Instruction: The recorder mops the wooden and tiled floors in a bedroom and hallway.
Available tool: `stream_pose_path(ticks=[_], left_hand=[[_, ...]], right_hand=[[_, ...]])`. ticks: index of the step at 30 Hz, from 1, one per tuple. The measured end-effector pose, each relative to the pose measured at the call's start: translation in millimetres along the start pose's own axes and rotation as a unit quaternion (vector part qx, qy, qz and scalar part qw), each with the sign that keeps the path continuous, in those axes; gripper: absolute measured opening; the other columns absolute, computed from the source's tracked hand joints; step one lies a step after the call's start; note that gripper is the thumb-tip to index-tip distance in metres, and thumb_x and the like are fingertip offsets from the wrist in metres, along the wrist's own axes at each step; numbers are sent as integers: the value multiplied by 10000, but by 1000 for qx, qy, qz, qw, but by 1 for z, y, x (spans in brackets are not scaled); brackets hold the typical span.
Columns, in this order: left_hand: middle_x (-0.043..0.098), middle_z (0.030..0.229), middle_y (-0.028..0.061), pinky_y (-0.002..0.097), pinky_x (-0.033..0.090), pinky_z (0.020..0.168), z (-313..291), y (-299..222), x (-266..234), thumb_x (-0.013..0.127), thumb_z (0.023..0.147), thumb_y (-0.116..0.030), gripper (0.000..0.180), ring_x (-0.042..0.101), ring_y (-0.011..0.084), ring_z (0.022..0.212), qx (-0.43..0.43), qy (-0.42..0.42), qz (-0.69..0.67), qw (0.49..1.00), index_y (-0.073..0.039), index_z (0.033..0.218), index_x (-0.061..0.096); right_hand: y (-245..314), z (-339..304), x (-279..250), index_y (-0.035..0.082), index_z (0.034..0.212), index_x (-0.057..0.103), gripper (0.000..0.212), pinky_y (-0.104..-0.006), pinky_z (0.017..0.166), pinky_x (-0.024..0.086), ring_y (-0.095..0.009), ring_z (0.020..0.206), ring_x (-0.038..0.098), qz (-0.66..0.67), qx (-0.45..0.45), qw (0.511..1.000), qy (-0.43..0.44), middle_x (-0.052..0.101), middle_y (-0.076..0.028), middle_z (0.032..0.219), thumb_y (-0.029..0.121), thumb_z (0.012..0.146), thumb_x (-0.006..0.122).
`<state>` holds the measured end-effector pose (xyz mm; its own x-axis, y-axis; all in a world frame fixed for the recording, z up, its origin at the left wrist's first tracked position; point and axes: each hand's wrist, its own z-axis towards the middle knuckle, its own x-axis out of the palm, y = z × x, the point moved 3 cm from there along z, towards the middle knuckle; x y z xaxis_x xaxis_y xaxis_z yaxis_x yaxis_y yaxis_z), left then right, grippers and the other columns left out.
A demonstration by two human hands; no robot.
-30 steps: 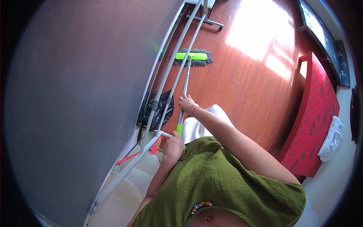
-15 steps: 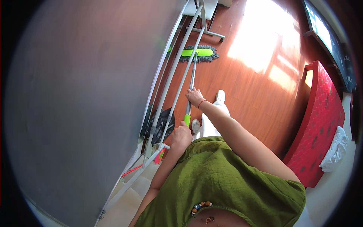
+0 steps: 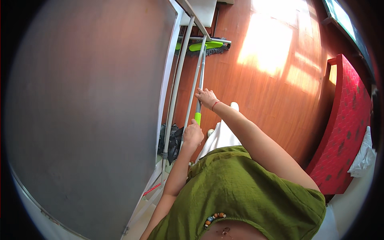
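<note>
A dust mop with a bright green head and grey fringe lies on the wooden floor, its head tilted beside the foot of a white-framed rack. Its metal pole runs back toward me and ends in a green grip. My left hand is closed around the pole at the lower end of that grip. Farther up, my right hand, with a red string on the wrist, holds the metal part with its fingers partly spread over it. The rack's bars stand just left of the pole and both hands.
A large grey panel fills the left, edged by the white metal frame. A black plastic bag sits behind the bars. On the right stands a red patterned bed-end-like panel with a white bundle. Sunlight falls on the floor.
The mop head has slid farther away, up to the rack's foot, and tilted. Both hands keep their hold on the pole. The view has shifted, and the feet have moved slightly.
</note>
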<state>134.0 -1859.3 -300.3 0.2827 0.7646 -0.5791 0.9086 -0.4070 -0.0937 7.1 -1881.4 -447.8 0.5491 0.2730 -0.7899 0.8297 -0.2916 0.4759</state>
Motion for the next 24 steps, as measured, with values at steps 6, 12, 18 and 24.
stream_pose_path(ticks=[6, 12, 18, 24], left_hand=[[641, 699, 184, 413, 530, 686, -5, 8, -3, 574, 845, -177, 343, 661, 330, 709, -12, 17, 9, 1000, 42, 1026, 381], [630, 770, 252, 463, 507, 709, -49, 24, -16, 572, 837, -198, 367, 638, 389, 785, 32, 3, 56, 998, 65, 1025, 400], [601, 632, 214, 464, 492, 630, -143, 38, -81, 661, 788, -225, 373, 618, 395, 677, 113, -50, 167, 978, 40, 961, 464], [588, 650, 222, 474, 468, 609, -172, 44, -86, 726, 716, -189, 398, 595, 413, 669, 173, -16, 131, 976, 0, 963, 477]], right_hand=[[10, 4, 6, 165, 1102, 595, 293, -490, 847, 459, -267, 1160, 452, -20, -4, 1000, -5, 461, -66, 1260, 187, 811, 613], [21, -6, 9, 155, 1010, 623, 281, -504, 861, 459, -250, 1137, 461, 13, -30, 998, -57, 534, -53, 1099, 195, 736, 671], [31, -27, 17, 149, 854, 642, 178, -413, 767, 475, -230, 992, 530, 78, -73, 994, -26, 586, -22, 926, 246, 707, 669], [30, -88, 39, 121, 738, 621, 77, -408, 724, 507, -262, 911, 558, 146, -36, 989, -11, 588, -38, 836, 160, 672, 629]])
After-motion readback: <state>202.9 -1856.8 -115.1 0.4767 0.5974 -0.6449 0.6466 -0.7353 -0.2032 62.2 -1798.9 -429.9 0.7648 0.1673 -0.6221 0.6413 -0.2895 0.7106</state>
